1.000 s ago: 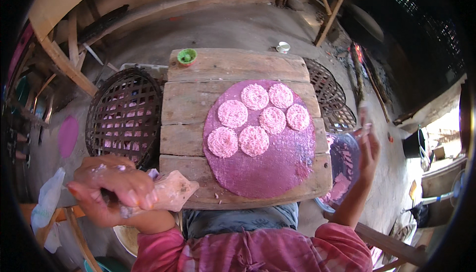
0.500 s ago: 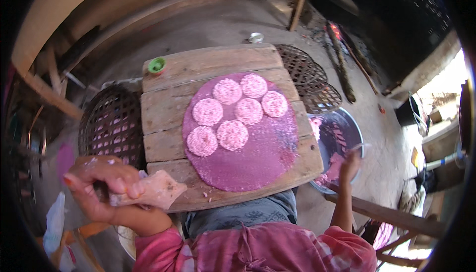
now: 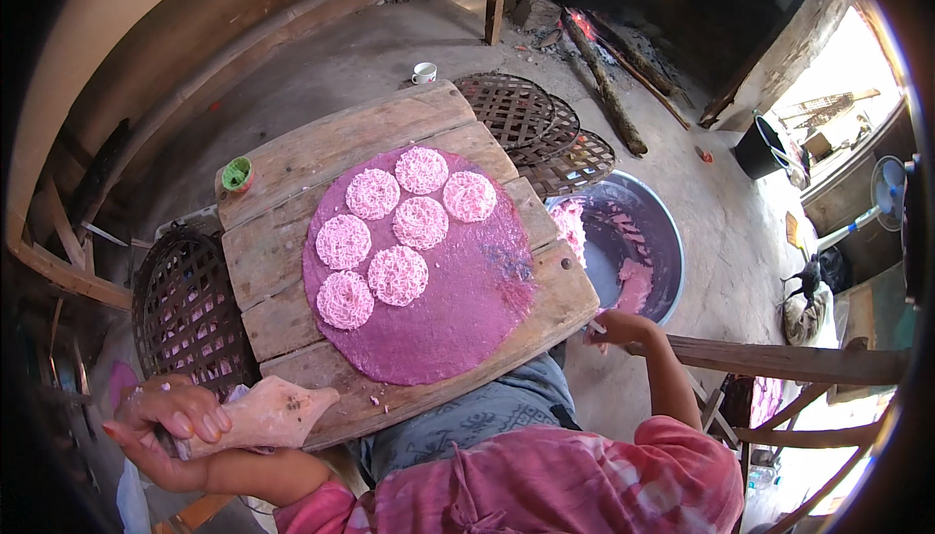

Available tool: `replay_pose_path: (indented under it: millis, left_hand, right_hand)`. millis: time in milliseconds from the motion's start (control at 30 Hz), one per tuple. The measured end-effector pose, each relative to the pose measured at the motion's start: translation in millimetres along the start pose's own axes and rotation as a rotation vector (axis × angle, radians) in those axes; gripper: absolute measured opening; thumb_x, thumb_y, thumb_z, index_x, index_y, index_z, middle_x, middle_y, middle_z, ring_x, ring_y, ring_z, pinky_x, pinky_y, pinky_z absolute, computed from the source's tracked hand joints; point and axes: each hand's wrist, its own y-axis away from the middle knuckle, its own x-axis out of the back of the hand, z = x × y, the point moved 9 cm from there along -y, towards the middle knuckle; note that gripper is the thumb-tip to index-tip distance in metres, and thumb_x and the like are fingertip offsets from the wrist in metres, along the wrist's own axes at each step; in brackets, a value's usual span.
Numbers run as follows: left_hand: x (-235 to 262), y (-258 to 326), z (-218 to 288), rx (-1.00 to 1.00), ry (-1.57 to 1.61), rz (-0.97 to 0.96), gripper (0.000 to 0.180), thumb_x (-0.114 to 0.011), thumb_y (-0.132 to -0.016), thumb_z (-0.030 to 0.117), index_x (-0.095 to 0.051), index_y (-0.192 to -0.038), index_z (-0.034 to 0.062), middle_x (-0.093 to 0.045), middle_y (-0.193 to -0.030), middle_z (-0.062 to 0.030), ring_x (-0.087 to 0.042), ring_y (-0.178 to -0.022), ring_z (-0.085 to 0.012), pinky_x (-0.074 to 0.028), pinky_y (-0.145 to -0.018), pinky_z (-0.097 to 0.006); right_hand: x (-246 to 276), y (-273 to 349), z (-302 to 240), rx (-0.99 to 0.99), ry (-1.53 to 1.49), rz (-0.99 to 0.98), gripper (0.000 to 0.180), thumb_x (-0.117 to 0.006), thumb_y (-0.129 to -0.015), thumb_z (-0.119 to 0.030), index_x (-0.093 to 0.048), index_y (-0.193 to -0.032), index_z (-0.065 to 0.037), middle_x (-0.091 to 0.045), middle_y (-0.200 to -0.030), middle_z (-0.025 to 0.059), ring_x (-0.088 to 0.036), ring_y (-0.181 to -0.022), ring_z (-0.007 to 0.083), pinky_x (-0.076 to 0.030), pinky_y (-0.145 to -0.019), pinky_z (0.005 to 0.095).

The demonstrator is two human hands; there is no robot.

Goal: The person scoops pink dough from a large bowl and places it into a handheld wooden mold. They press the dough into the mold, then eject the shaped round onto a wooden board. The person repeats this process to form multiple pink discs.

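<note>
On the low wooden table lies a round purple sheet bearing several pink noodle-like discs. At the table's near left corner, my left hand is closed round a pale pink, dough-smeared piece with a pointed end. It looks like a press, but its exact kind is unclear. Between the table's right edge and the basin's near rim is my right hand, fingers closed on a thin pale tool whose end shows beside them; its kind is unclear. The grey basin holds pink dough.
A dark woven rack with pink discs stands left of the table. More woven racks lie beyond its far right corner. A green cup sits on the table, a white mug behind it. Burning logs lie farther off.
My right hand has come out from over the basin toward the table's right edge. My left hand still grips the pink piece. The view has shifted, moving the table leftward in it.
</note>
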Motion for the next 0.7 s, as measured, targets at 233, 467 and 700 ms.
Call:
replay_pose_path:
  millis: [233,467,700]
  left_hand:
    - [5,1,3,0.002,-0.065,0.057,0.062,-0.026,-0.104,0.048,-0.053,-0.069,0.0037,-0.050,-0.052,-0.0103,-0.048,-0.043,-0.0193,-0.045,-0.043,-0.029]
    - [-1,0,3,-0.030,-0.129,0.091,0.066,-0.027,-0.104,0.048,-0.055,-0.068,-0.0006,-0.056,-0.053,-0.0150,-0.055,-0.042,-0.0237,-0.051,-0.044,-0.034]
    - [4,3,-4,0.034,0.046,0.339,0.066,-0.033,-0.102,0.050,-0.053,-0.067,-0.0027,-0.054,-0.055,-0.0179,-0.055,-0.045,-0.0261,-0.049,-0.046,-0.036]
  right_hand:
    - [145,97,18,0.002,-0.194,1.457,0.017,-0.061,-0.088,-0.006,-0.064,-0.103,0.002,-0.067,-0.090,0.0198,-0.066,-0.080,0.0331,-0.050,-0.071,0.0418]
    - [13,19,-23,-0.071,-0.142,0.032,0.010,-0.059,-0.085,-0.006,-0.067,-0.088,0.001,-0.068,-0.077,0.0173,-0.067,-0.075,0.0261,-0.050,-0.067,0.0393]
    - [174,90,-139,0.135,-0.190,1.033,0.015,-0.059,-0.087,0.004,-0.066,-0.100,0.003,-0.069,-0.094,0.0161,-0.066,-0.084,0.0289,-0.052,-0.076,0.0391]
